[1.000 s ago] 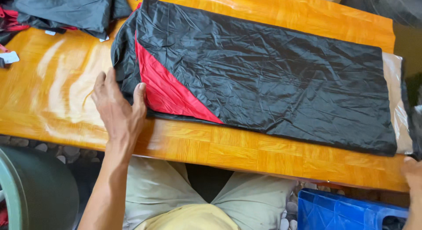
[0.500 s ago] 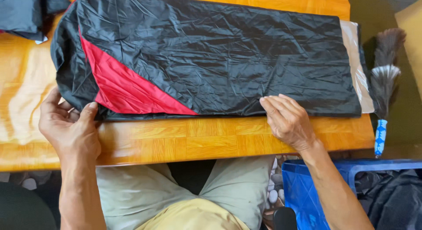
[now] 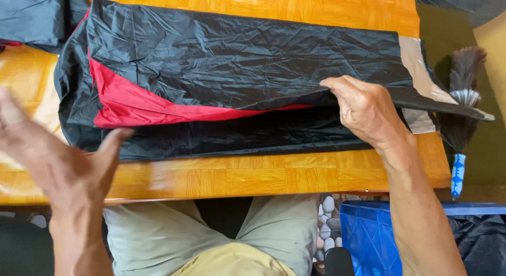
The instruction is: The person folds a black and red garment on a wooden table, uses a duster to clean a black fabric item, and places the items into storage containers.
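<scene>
Orange-brown wooden table (image 3: pixel 253 176) fills most of the head view, with a long black and red garment (image 3: pixel 232 81) spread lengthwise across it. The right hand (image 3: pixel 363 110) pinches the near edge of the garment's top black layer toward its right end and lifts it, showing red lining and a lower black layer beneath. The left hand (image 3: pixel 63 160) hovers open and blurred, fingers spread, over the table's near edge just beside the garment's left end, gripping nothing. A feather duster (image 3: pixel 459 112) hangs past the table's right end, above a blue bin (image 3: pixel 369 234).
</scene>
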